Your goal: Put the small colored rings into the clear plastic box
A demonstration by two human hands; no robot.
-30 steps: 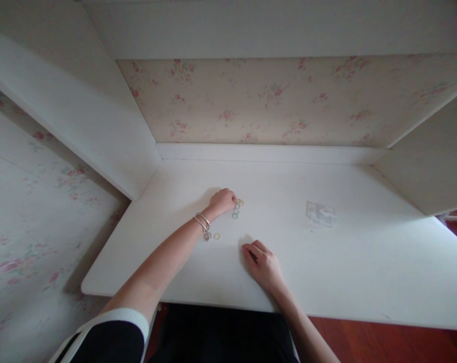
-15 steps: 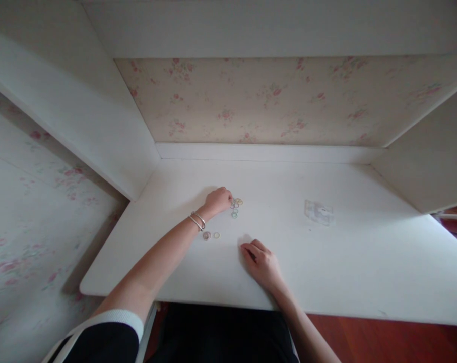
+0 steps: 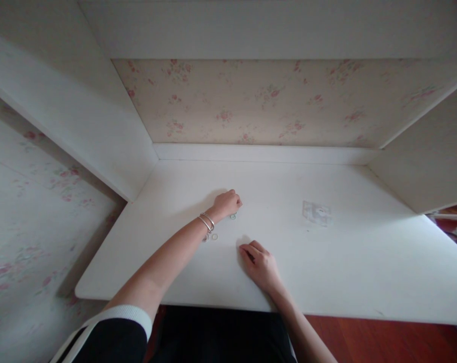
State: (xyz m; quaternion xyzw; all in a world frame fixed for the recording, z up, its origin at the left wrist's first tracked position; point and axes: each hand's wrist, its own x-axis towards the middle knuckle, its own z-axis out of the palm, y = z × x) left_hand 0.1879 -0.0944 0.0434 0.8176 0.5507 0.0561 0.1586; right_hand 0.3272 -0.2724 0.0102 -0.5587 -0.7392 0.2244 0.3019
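My left hand (image 3: 228, 202), wearing two thin silver bangles (image 3: 206, 222) at the wrist, is closed with its fingertips down on the white desk. It covers most of a cluster of small coloured rings, so whatever its fingers pinch is hidden. One green ring (image 3: 233, 216) peeks out just below the knuckles. Nearer to me lies a pale yellowish ring (image 3: 215, 236); beside it a pinkish ring (image 3: 205, 239) is partly covered by the left wrist. My right hand (image 3: 261, 264) rests on the desk with fingers loosely curled in, and nothing shows in them.
A crumpled clear plastic bag (image 3: 317, 214) lies on the desk (image 3: 349, 267) to the right, with a tiny dark speck (image 3: 308, 231) near it. White panels rise at the left and right, and a floral-papered wall (image 3: 247, 101) stands behind.
My left hand has moved a little right and toward me, now covering the yellow and purplish rings that showed before. My right hand stays in place.
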